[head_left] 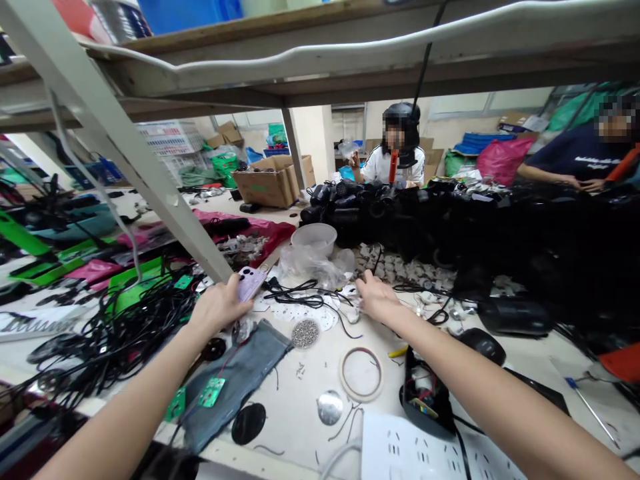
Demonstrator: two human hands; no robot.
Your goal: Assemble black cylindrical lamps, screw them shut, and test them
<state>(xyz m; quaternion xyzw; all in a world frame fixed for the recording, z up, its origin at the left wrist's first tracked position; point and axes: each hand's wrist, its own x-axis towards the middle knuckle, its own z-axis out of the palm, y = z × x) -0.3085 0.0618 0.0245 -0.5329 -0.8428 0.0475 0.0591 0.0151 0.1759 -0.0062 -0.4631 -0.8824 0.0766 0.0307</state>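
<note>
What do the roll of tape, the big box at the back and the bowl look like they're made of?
Tape roll: probably paper masking tape, matte and cream-coloured. Box: cardboard, matte brown with folded flaps. Bowl: likely thin plastic, since it looks whitish and translucent.

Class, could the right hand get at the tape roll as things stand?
Probably yes: the tape roll lies flat and uncovered, with nothing bulky seen between it and the right hand.
</note>
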